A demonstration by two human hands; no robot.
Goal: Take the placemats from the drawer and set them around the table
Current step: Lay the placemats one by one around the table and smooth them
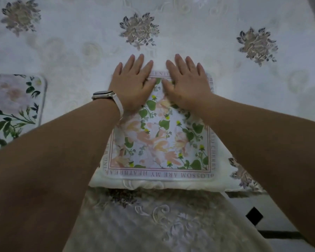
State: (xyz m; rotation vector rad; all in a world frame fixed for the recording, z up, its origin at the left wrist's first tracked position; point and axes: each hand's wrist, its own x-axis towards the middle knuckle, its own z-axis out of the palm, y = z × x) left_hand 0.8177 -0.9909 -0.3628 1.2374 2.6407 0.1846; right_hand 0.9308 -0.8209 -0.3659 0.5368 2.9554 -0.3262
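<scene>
Pink-and-green floral placemat (pixel 160 139), pink-lined border — white tablecloth (pixel 189 33) with grey-beige embroidered flowers

Placemat (pixel 158 142) border — "BLOSSOM ARE MY HEATBREA…"

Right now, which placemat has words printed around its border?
The centre placemat, under the left hand and right hand; the far-left placemat shows only flowers and leaves.

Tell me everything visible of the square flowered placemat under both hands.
The square flowered placemat lies flat near the front edge of the white embroidered tablecloth. It looks smooth; pink blossoms, green leaves and yellow buds fill a pink frame, with grey capitals round the rim. The left hand and right hand press flat on its far end.
</scene>
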